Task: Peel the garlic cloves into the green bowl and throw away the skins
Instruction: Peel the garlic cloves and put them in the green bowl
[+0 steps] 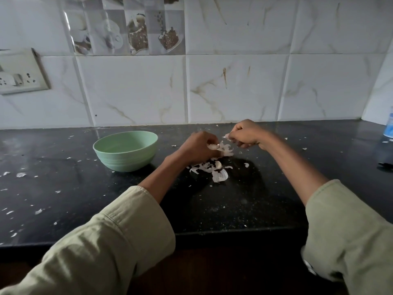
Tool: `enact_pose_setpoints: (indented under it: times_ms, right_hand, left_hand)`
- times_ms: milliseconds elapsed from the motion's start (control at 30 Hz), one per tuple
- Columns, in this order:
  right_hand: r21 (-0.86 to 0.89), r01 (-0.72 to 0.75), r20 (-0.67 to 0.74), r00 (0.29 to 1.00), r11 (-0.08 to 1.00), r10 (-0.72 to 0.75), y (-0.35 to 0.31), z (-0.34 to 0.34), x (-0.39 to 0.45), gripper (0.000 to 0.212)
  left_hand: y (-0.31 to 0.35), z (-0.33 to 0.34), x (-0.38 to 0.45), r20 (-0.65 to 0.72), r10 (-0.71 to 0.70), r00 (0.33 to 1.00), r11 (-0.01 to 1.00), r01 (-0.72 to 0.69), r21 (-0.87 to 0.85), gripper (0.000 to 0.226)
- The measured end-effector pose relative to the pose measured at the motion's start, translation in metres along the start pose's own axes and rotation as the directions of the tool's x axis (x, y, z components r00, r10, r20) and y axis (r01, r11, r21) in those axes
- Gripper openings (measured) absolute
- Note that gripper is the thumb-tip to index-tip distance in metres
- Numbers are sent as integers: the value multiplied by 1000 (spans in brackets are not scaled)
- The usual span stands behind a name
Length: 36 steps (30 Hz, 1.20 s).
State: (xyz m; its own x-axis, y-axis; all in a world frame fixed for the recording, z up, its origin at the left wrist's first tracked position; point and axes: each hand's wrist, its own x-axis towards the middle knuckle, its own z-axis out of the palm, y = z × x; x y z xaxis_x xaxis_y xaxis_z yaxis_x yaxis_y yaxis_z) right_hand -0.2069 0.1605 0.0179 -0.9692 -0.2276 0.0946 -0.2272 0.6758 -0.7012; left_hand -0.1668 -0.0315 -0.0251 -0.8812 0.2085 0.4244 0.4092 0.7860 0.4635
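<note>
Garlic clove (213,146) was pinched in left hand (198,146), right hand (244,135) tugging skin (225,136), so flakes could've scattered off the worktop (255,199).

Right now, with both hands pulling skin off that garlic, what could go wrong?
1. Skin torn between the left hand and right hand could scatter; flakes already litter the black counter.
2. The skin pile lies loose and could spread.
3. The green bowl sits off to the left, so a clove could miss it.

No legible text, not even on the blue-labelled container (389,126) at right.
</note>
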Motion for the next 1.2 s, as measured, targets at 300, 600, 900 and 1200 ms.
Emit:
enact_pose_setpoints:
  times_ms: [300, 600, 900, 1200]
  right_hand:
    - [170, 137, -239, 966, 976, -94, -8, -7, -2, 16]
    - [126, 105, -130, 988, 987, -88, -5, -7, -1, 19]
    - [280, 163, -35, 987, 946, -159, -10, -7, -6, 23]
    - [506, 100, 178, 960, 857, -217, -15, -5, -12, 29]
  left_hand:
    - [12, 9, 5, -27, 46, 999, 995, -44, 89, 35]
    - [20, -5, 3, 142, 59, 988, 998, -54, -41, 36]
    - [12, -14, 4, -195, -92, 977, 959, 34, -281, 11]
    - [12, -16, 4, -271, -81, 959, 960, 2, -280, 29]
